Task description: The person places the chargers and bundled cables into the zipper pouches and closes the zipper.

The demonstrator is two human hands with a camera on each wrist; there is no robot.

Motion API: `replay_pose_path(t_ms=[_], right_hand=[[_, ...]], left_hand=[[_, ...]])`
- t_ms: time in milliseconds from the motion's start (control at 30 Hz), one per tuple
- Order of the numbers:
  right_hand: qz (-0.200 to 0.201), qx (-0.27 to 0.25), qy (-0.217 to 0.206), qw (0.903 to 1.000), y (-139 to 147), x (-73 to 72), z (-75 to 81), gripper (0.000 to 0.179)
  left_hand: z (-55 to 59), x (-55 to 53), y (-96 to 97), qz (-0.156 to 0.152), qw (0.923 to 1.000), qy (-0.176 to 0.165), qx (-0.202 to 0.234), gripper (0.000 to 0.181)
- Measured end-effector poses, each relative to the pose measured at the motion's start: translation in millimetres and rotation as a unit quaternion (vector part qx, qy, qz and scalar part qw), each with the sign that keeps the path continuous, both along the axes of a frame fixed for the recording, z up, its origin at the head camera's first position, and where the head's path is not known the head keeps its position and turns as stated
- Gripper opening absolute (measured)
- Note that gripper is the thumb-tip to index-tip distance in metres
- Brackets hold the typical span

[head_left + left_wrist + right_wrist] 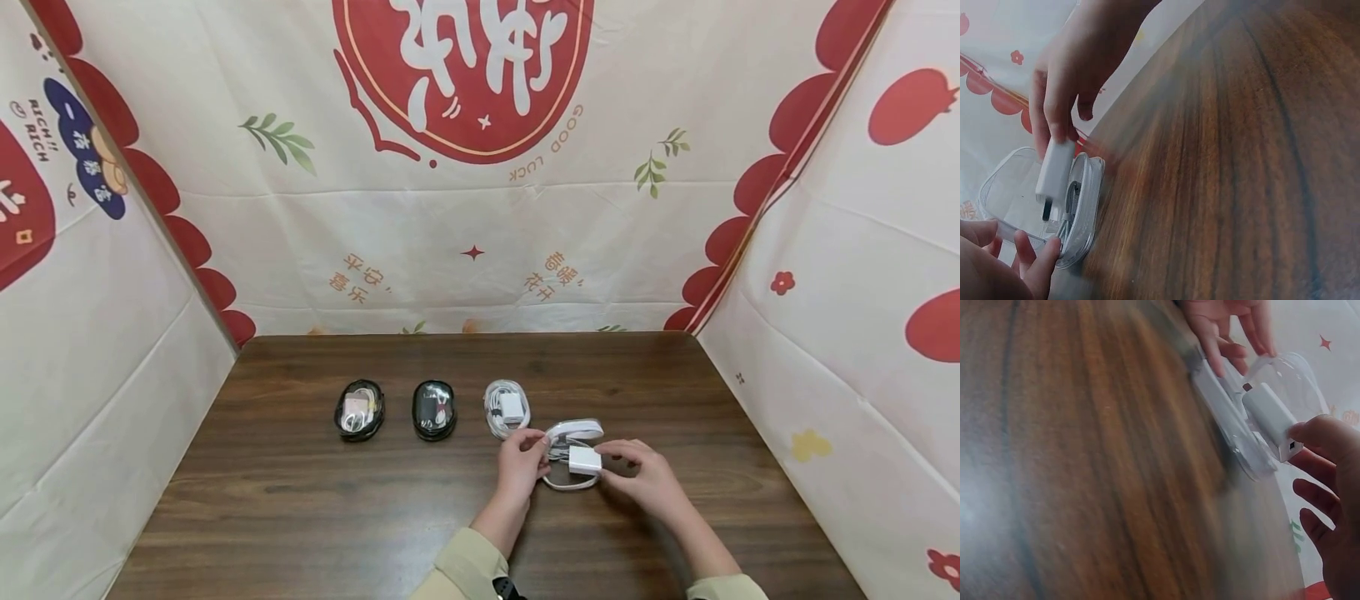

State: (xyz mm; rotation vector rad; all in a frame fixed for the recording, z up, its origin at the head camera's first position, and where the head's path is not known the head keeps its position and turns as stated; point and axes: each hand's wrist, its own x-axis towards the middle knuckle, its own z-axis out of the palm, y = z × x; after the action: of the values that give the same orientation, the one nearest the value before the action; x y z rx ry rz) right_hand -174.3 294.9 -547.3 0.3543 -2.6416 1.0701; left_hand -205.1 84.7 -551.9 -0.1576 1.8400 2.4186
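My right hand (647, 479) pinches a white charger plug (584, 461) between thumb and fingers, above a small clear case with white trim (572, 487). In the right wrist view the plug's end with a port (1292, 445) faces my right hand, and its prongs point toward my left hand. The case's clear lid (1013, 178) stands raised. At the left side of the case, my left hand (521, 461) grips its edge, with fingers on both the lid and the lower rim. A cable (1071, 203) lies inside the case, partly covered by the plug.
To the left lies a white-trimmed case (506, 408) with a white plug and cable inside. Farther left are two black-trimmed cases, one with dark contents (433, 410) and one with light contents (359, 410). Printed cloth (472, 217) hangs behind the wooden table (315, 517).
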Motion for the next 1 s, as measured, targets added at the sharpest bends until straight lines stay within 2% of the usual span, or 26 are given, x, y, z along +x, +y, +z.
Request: replay_pose_path(t_ms=[200,367,533,833,1000], right_hand=[[0.025,0.014,0.02,0.9994,-5,1.0,-2.1,0.032],[0.062,0.011,0.046,0.997,-5,-0.8,-3.2,0.035],[0.078,0.042,0.055,0.9946,-5,-4.1,-8.1,0.035],[0.04,0.083,0.033,0.9952,-6,-3.1,-12.4,0.035],[-0.008,0.06,0.044,0.9972,-3,-2.1,-7.6,0.033]], left_hand=[[0.5,3.2,1.9,-0.008,1.0,-0.002,0.005,0.014],[-0.6,2.4,1.6,-0.009,0.9999,-0.014,0.005,0.013],[-0.5,1.7,1.6,-0.014,0.9997,-0.018,0.003,0.011],[2.8,3.0,3.9,-0.006,0.9999,-0.012,-0.003,0.011],[5.2,3.0,7.9,0.014,0.9997,-0.022,-0.003,0.009]])
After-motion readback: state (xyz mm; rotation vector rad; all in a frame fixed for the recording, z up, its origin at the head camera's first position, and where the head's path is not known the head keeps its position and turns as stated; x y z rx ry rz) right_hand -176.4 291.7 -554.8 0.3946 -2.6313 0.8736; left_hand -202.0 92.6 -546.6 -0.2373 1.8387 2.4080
